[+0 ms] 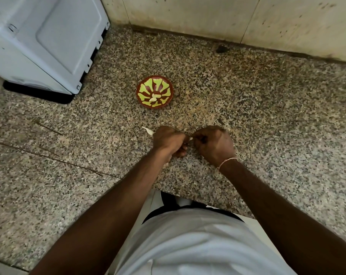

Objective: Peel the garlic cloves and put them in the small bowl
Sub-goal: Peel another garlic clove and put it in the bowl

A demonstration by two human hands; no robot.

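Head view, item one: garlic clove (190, 139), a small pale sliver showing between the two hands, most of it hidden by the fingers. Left hand (169, 140), fingers curled, pinching the clove from its side. Right hand (214, 144), fingers likewise curled, pinching the same clove from the opposite side; knuckles of both hands face the camera, and the hands nearly touch. Whether the clove's skin is on or off cannot be told. Thin pale thread bracelet (226, 162) on the right wrist.

Item two: papery garlic skin (148, 130), white, lying on the counter just beside the left hand, on the side toward the small bowl.

Item three: small bowl (154, 91), round, brown rim, yellow-green petal pattern inside, standing on the counter beyond the hands and well apart from them. Peeled garlic cloves (154, 97), pale, lying in the bowl's near-centre part; their number is hard to count.

Item four: speckled granite counter (267, 116), bearing the bowl and the skin; a long dark crack line to the left of the bowl, nearer the camera.

Item five: white appliance (49, 40), on a dark base, left of the bowl and farther back. Tiled wall (207, 16), stained, behind the bowl. Dark spot (221, 49) at the counter's back edge, right of the bowl.
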